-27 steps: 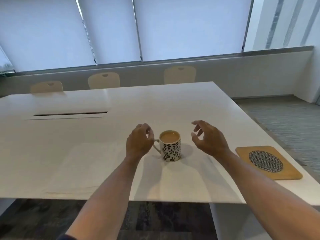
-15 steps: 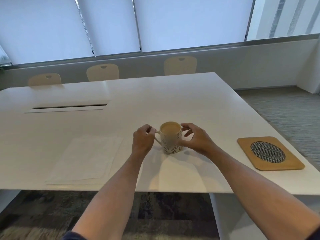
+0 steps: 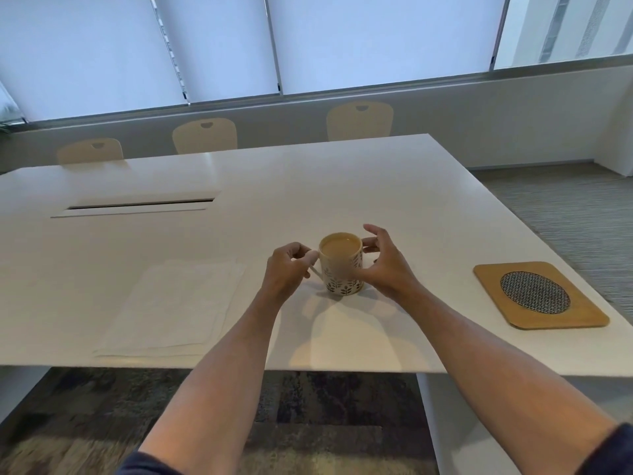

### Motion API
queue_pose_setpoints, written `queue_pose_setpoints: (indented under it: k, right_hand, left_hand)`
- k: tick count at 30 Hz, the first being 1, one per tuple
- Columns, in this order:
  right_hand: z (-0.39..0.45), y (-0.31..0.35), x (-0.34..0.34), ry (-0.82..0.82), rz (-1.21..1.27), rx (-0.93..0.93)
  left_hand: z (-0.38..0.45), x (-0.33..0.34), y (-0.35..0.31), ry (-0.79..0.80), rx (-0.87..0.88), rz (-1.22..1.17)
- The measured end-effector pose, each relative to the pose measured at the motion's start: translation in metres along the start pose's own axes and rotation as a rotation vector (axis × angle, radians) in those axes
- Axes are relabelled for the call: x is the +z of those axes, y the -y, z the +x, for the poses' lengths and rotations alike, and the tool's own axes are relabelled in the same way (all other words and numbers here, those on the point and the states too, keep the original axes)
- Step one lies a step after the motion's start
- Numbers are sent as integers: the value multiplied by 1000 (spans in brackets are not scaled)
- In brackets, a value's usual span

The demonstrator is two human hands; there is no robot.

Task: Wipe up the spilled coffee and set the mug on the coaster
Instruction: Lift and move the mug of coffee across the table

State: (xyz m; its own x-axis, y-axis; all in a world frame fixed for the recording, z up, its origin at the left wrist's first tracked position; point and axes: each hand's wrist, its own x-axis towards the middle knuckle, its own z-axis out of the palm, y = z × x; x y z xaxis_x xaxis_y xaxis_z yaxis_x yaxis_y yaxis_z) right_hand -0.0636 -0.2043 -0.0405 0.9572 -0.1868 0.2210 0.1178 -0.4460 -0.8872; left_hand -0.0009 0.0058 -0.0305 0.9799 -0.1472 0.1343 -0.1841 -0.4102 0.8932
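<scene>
A white mug point(image 3: 342, 269) with a dark leaf pattern stands on the white table point(image 3: 342, 186), full of milky coffee. Its handle points left, and my left hand point(image 3: 286, 272) pinches that handle. My right hand point(image 3: 385, 265) cups the mug's right side, thumb on the front of the mug and fingers spread behind it. A wooden coaster point(image 3: 539, 296) with a dark woven oval in its middle lies to the right, near the table's right edge. A white cloth or paper towel point(image 3: 174, 306) lies flat to the left of the mug. I see no spilled coffee on the table.
A long cable slot point(image 3: 137, 205) is cut into the table at the back left. Three pale chairs point(image 3: 359, 120) stand along the far side under a blinded window. The table's front edge runs just below my forearms, with patterned carpet beneath.
Both hands have closed in on the mug from either side. My left hand took the handle and my right hand came to rest against the mug's right side.
</scene>
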Motion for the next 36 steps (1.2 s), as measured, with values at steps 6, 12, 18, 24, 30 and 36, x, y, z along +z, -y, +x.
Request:
queue_pose_setpoints:
  k: [6, 12, 18, 24, 30, 36]
  right_hand:
    - [1, 5, 6, -3, 15, -18]
    - [2, 4, 13, -17, 28, -35]
    - [2, 3, 16, -42, 21, -50]
    - [4, 2, 17, -59, 37, -53]
    - [5, 0, 17, -64, 45, -52]
    - [5, 1, 16, -60, 56, -58]
  left_hand:
    - [4, -1, 4, 26, 21, -12]
    - [4, -7, 3, 117, 7, -148]
    - [4, -10, 0, 177, -27, -248]
    - [4, -11, 3, 196, -16, -279]
    - [5, -11, 6, 201, -5, -316]
    - [8, -12, 11, 209, -9, -353]
